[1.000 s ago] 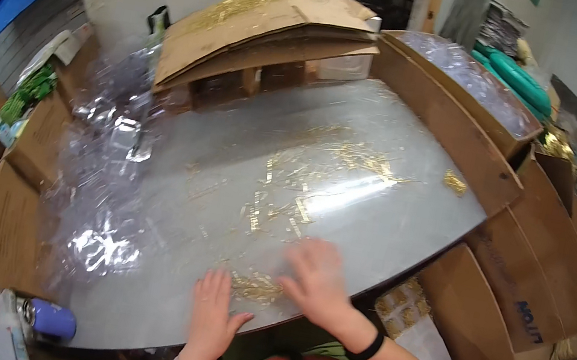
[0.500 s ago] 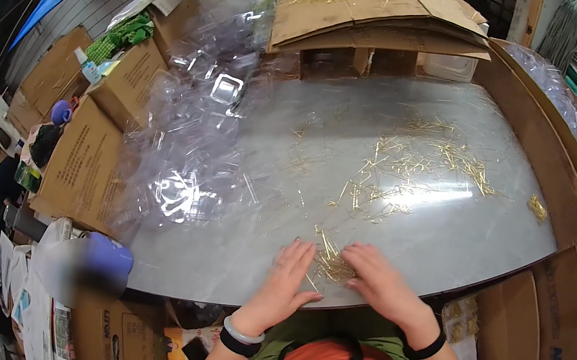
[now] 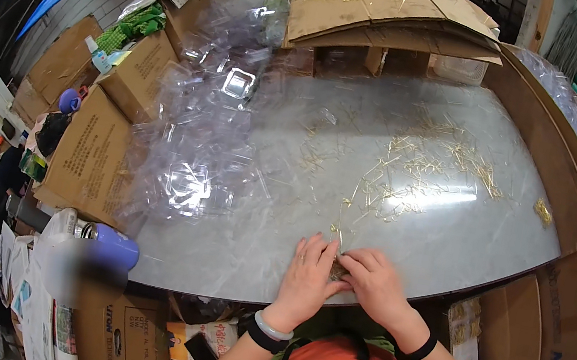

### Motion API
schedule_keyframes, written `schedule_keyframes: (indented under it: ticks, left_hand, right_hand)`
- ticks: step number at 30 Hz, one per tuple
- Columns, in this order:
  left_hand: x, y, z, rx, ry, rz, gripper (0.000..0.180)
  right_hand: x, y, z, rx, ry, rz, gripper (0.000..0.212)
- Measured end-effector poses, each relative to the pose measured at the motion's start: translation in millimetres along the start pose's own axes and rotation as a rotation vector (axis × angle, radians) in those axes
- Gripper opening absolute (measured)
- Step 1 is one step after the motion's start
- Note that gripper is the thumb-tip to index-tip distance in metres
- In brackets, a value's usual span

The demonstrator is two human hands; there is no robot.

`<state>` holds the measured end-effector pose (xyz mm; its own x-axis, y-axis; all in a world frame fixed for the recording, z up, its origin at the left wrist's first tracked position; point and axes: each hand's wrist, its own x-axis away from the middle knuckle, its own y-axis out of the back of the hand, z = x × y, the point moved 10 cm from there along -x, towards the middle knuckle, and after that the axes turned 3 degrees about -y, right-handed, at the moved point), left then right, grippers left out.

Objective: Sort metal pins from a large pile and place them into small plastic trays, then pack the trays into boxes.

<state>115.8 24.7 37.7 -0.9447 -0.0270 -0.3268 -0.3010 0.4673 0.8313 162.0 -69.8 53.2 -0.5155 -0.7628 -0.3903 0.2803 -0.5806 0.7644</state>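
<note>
Near the front edge of the grey table (image 3: pixel 254 250), my left hand (image 3: pixel 309 271) and my right hand (image 3: pixel 373 278) meet round a small bunch of thin gold-coloured wire pieces (image 3: pixel 338 271). My left fingers lie close together along its left side, with the thumb reaching across. The right fingers bend over it from the other side. Most of the bunch is hidden under my hands, and a few ends (image 3: pixel 338 232) stick out beyond the fingertips. Farther off, a loose spread of similar gold pieces (image 3: pixel 413 163) covers the middle and right of the table.
Clear plastic boxes (image 3: pixel 196 142) are heaped on the left. A cardboard shelf (image 3: pixel 398 27) with more gold pieces on top stands at the back. Cardboard (image 3: pixel 546 147) walls the right side, near a small gold clump (image 3: pixel 542 213). A purple cup (image 3: pixel 115 248) stands off the left corner.
My hands have drawn together from either side of the gold pieces and now close round them. The view has shifted slightly.
</note>
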Motion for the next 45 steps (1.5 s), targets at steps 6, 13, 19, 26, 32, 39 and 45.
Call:
schedule_keyframes:
  ticks: [6,13,19,26,32,39,45]
  left_hand:
    - [5.4,3.9,-1.5,0.014,0.033,-0.021,0.073]
    - [2.3,7.6,-12.9,-0.078,-0.082,-0.04,0.058]
    - [4.3,2.5,-10.4,-0.085,-0.077,-0.03,0.055]
    - [3.9,16.4,-9.8,-0.086,-0.048,-0.151,0.073]
    - [2.7,2.7,-8.9,-0.183,-0.075,-0.04,0.072]
    - [2.4,0.4,-7.1,-0.205,-0.05,-0.046,0.069]
    - [-4.7,1.3,-1.9,-0.068,0.085,0.072,0.075]
  right_hand:
    - [-8.4,19.2,-3.2,0.17,-0.098,-0.086,0.039]
    - [-27.2,12.1,-12.9,0.198,0.047,0.27,0.038]
    - [-79.7,-2.7,-9.0,0.473,0.383,0.326,0.032]
    - [-77.9,-33.8,-28.7,0.022,0.161,0.526,0.02]
    - [-96.4,-1.7,-65.4,-0.023,-0.007,0.442,0.02]
    - [-80.2,-1.3,-61.2,0.041,0.165,0.675,0.054]
    - [-52.7,9.7,-62.7,0.313,0.317,0.577,0.061]
